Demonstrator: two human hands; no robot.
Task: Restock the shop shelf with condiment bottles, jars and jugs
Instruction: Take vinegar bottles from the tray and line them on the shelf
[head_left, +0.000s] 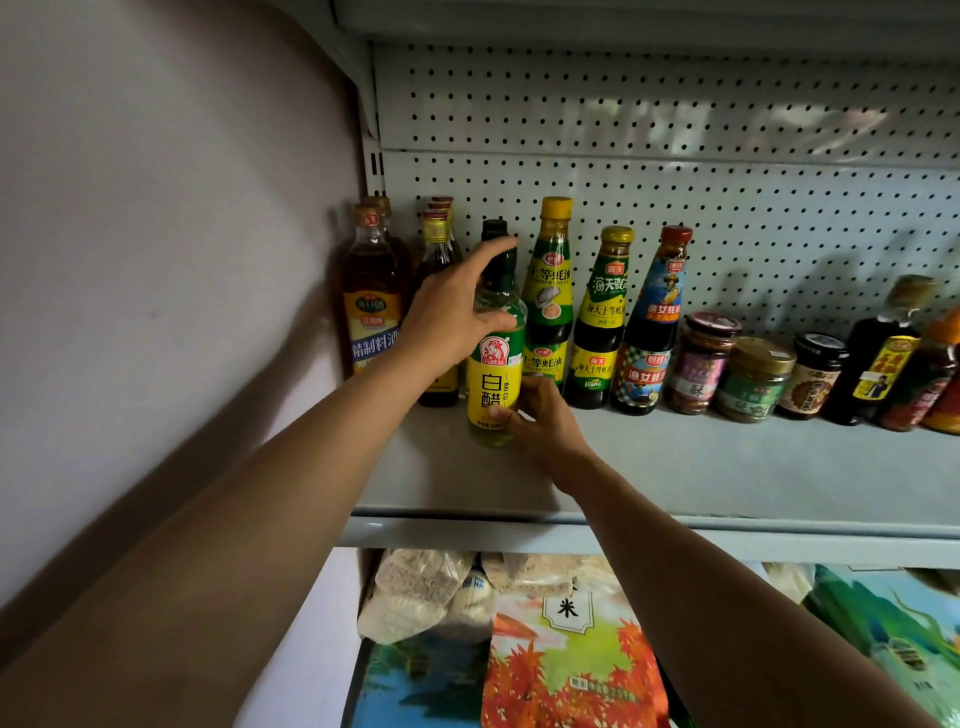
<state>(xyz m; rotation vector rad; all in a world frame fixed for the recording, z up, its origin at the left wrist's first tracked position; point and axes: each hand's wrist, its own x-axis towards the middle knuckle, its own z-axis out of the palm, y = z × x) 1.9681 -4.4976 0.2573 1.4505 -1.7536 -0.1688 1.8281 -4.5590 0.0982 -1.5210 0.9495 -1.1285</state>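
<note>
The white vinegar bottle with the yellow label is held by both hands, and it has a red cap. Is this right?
Not quite. The head view shows the white vinegar bottle held by the left hand and the right hand, but its cap is black, not red.

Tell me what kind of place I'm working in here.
Most likely a small grocery shop. A grey metal shelf with a pegboard back panel holds a row of labelled sauce bottles and jars, and bagged rice sits on the shelf below.
</note>
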